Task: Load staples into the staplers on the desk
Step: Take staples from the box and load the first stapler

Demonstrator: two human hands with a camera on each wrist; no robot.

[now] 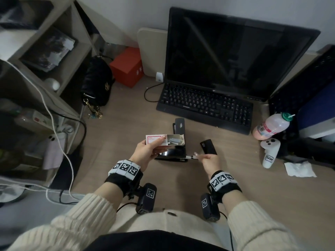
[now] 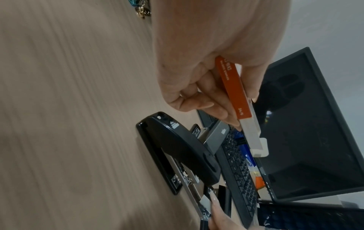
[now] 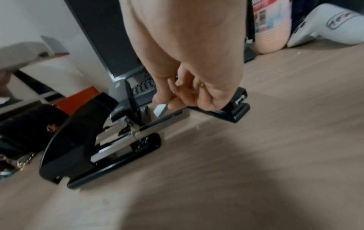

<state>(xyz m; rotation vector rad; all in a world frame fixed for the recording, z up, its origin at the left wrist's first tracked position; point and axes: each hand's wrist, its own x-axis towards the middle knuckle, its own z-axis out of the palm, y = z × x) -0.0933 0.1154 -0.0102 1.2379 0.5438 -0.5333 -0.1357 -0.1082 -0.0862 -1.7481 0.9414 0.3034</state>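
A large black stapler [image 1: 174,153] lies on the desk with its lid [image 1: 179,125] swung up and its metal magazine [image 3: 165,118] slid out to the right. My left hand [image 1: 154,144] holds a white and red staple box [image 1: 156,141] above it; the tray is pulled out and shows staples [image 1: 174,141]. My right hand [image 1: 198,156] pinches a short strip of staples [image 3: 160,109] just over the magazine's outer end. A small black stapler [image 1: 208,146] lies closed right behind that hand.
Keyboard [image 1: 204,105] and monitor [image 1: 235,55] stand behind the staplers. To the right are a drink bottle [image 1: 272,126], a white controller [image 1: 270,151] and a crumpled tissue [image 1: 299,169]. A black bag [image 1: 97,84], a red box [image 1: 126,67] and a shelf with cables are on the left.
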